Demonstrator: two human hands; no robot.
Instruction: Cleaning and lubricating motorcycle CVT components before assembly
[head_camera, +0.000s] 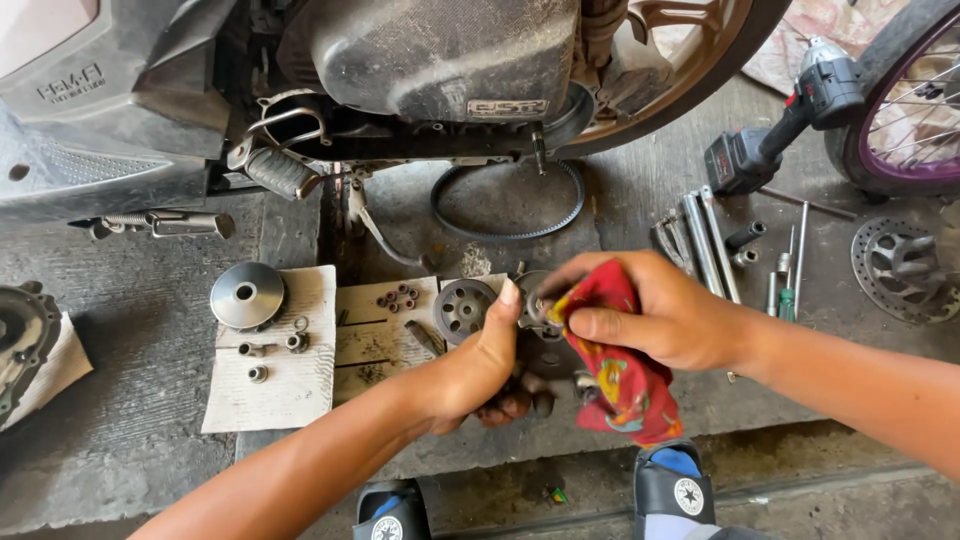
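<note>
My left hand grips a dark round metal scooter part from below, thumb up along its left side. My right hand holds a red patterned rag pressed against the top of that part; the rag hangs down below my fingers. Both hands are held above the concrete floor, just in front of pieces of cardboard with loose parts. Most of the held part is hidden by the rag and fingers.
On cardboard lie a shiny pulley disc, small bushings, several rollers and a round holed plate. A drive belt lies under the scooter. A cordless impact driver, wrenches and a brake disc sit right.
</note>
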